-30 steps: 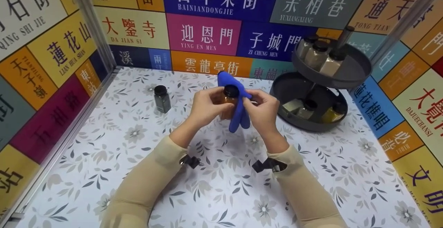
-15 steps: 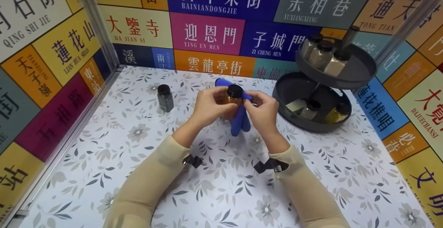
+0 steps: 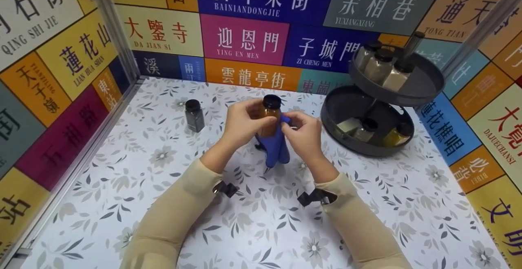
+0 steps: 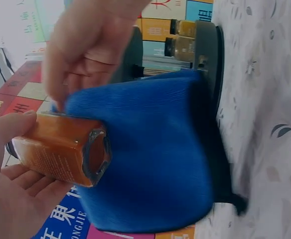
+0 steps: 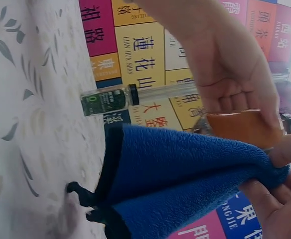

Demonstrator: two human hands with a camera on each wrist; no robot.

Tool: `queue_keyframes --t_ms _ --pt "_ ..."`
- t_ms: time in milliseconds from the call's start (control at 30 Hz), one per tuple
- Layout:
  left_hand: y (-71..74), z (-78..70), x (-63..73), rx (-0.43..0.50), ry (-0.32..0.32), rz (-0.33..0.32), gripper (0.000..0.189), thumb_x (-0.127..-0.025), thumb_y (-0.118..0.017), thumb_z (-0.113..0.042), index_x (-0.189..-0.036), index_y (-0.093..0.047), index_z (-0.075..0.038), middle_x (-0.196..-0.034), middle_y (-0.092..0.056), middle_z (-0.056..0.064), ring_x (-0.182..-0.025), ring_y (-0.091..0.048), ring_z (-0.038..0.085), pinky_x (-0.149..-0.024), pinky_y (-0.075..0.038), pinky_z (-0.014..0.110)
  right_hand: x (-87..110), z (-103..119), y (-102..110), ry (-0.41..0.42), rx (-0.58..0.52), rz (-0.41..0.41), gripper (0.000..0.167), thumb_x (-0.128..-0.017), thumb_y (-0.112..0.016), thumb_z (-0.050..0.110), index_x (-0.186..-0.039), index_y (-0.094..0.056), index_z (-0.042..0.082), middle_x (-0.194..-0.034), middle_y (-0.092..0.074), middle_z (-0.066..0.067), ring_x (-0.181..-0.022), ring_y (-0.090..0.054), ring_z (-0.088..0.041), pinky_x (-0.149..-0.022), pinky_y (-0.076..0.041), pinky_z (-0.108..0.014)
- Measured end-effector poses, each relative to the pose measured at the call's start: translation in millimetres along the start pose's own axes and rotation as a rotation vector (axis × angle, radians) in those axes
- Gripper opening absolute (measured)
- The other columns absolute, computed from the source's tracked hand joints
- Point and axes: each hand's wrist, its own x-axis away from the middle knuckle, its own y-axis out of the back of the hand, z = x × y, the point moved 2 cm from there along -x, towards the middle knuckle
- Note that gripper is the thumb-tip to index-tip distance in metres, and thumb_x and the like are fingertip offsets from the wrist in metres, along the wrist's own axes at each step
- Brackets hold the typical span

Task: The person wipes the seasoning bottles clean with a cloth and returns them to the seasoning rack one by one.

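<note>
In the head view, my left hand (image 3: 241, 125) grips a spice jar (image 3: 270, 116) with orange-brown contents and a black lid, held above the table. The left wrist view shows the base of this jar (image 4: 61, 147) towards the cloth. A blue towel cloth (image 3: 275, 150) with a dark edge hangs from my right hand (image 3: 305, 133), which pinches it at its upper part. Seen from the right wrist, the cloth (image 5: 180, 174) drops in folds, with a dark loop at its lower edge. It hangs close by the jar; whether they touch is hard to tell.
On the left of the flowered table (image 3: 163, 203) stands another jar (image 3: 195, 116), dark and black-lidded, with a green label (image 5: 105, 101) in the right wrist view. A two-tier dark rack (image 3: 346, 140) bearing several jars stands at the right. Printed panels (image 3: 244, 38) wall the back and sides.
The cloth has come down from behind the jar and now hangs lower, below and beside it. The jar has risen slightly in the last half second. Both hands keep their holds.
</note>
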Motion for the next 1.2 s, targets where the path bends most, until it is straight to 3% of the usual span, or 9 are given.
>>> queue_keyframes --t_ms 200,367,533,700,800,967,1067,1200 --pt "4.4 -4.0 0.1 -0.006 -0.007 -0.042 0.050 -0.085 -0.091 -0.021 -0.130 -0.076 -0.005 -0.114 -0.081 0.011 -0.103 -0.078 0.021 -0.092 -0.064 0.036 2.7 -4 -7 -0.043 0.061 0.051 0.014 -0.086 -0.078 0.002 -0.099 -0.082 0.001 -0.096 -0.082 -0.015 -0.086 -0.080 -0.025 -0.073 -0.058 -0.016" --pt "-1.4 -3.1 1.0 -0.032 -0.026 0.005 0.044 -0.086 -0.091 -0.022 -0.125 -0.078 -0.008 -0.110 -0.082 0.008 -0.098 -0.077 0.018 -0.089 -0.064 0.035 -1.5 1 1 -0.050 0.004 -0.004 0.016 -0.086 -0.077 0.000 -0.101 -0.083 0.001 -0.097 -0.082 -0.017 -0.085 -0.078 -0.014 -0.072 -0.058 -0.016" --pt "-9.4 -0.1 2.9 -0.040 -0.032 0.084 0.041 -0.085 -0.091 -0.022 -0.122 -0.078 -0.009 -0.103 -0.081 0.006 -0.088 -0.075 0.016 -0.084 -0.063 0.033 -5.1 12 15 0.015 -0.118 -0.103 0.017 -0.088 -0.076 -0.005 -0.104 -0.082 -0.003 -0.099 -0.080 -0.022 -0.085 -0.077 -0.002 -0.073 -0.061 -0.019" --pt "-12.4 2.6 3.4 -0.054 -0.041 0.117 0.033 -0.086 -0.090 -0.023 -0.115 -0.078 -0.012 -0.092 -0.078 0.003 -0.078 -0.069 0.016 -0.076 -0.060 0.031 -5.3 19 22 0.117 -0.182 -0.155 0.017 -0.089 -0.076 -0.006 -0.106 -0.081 -0.005 -0.101 -0.080 -0.020 -0.093 -0.080 -0.012 -0.077 -0.065 -0.025" --pt "-10.3 3.1 1.9 -0.059 -0.034 0.094 0.035 -0.085 -0.090 -0.023 -0.115 -0.079 -0.011 -0.093 -0.079 0.004 -0.079 -0.069 0.016 -0.077 -0.060 0.031 -5.4 17 20 0.124 -0.152 -0.124 0.018 -0.088 -0.077 -0.005 -0.106 -0.081 -0.004 -0.099 -0.081 -0.017 -0.092 -0.081 -0.017 -0.075 -0.065 -0.026" --pt "-1.3 1.2 -0.2 -0.013 -0.004 0.014 0.045 -0.084 -0.091 -0.020 -0.125 -0.078 -0.006 -0.107 -0.081 0.009 -0.094 -0.077 0.019 -0.088 -0.064 0.034 -5.1 6 9 -0.007 -0.032 0.036 0.016 -0.086 -0.077 -0.002 -0.101 -0.081 -0.001 -0.094 -0.081 -0.016 -0.080 -0.075 -0.008 -0.070 -0.060 -0.018" --pt "3.7 -1.1 -0.5 0.030 0.003 -0.015 0.046 -0.084 -0.091 -0.016 -0.127 -0.077 -0.005 -0.112 -0.081 0.012 -0.101 -0.078 0.022 -0.092 -0.064 0.037 -3.0 2 2 -0.070 0.044 0.127 0.014 -0.086 -0.077 0.001 -0.100 -0.081 0.001 -0.094 -0.081 -0.015 -0.079 -0.073 -0.009 -0.072 -0.058 -0.017" --pt "5.7 -2.4 0.0 0.055 0.014 -0.020 0.046 -0.084 -0.091 -0.015 -0.127 -0.077 -0.005 -0.113 -0.081 0.012 -0.102 -0.077 0.023 -0.093 -0.063 0.037 -1.6 1 -1 -0.089 0.065 0.130 0.015 -0.085 -0.078 0.003 -0.100 -0.082 0.002 -0.095 -0.081 -0.014 -0.081 -0.075 -0.014 -0.074 -0.057 -0.018"
